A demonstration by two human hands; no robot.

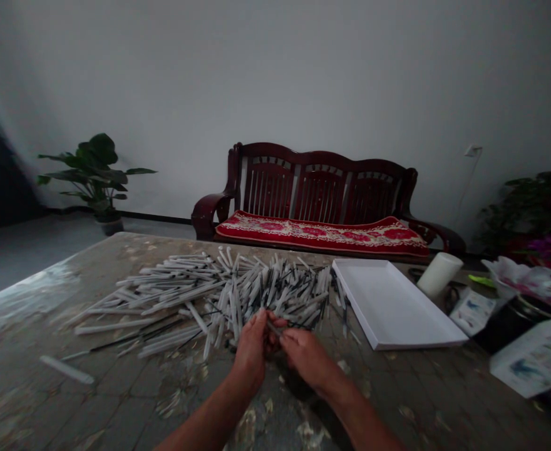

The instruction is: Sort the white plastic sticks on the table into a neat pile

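A big heap of white pen barrels and thin black refills (219, 291) is spread over the marbled table (92, 388). My left hand (253, 344) and my right hand (306, 354) meet just in front of the heap, fingers closed. Between them they pinch a small white pen part (272, 327), which the fingers largely hide. A single white barrel (67, 369) lies apart at the left.
A shallow white tray (392, 304) lies right of the heap, with a white cylinder (439, 274) behind it. Printed papers (533, 360), a dark container and flowers crowd the right edge. A red-cushioned wooden bench (320, 207) and potted plants stand beyond the table.
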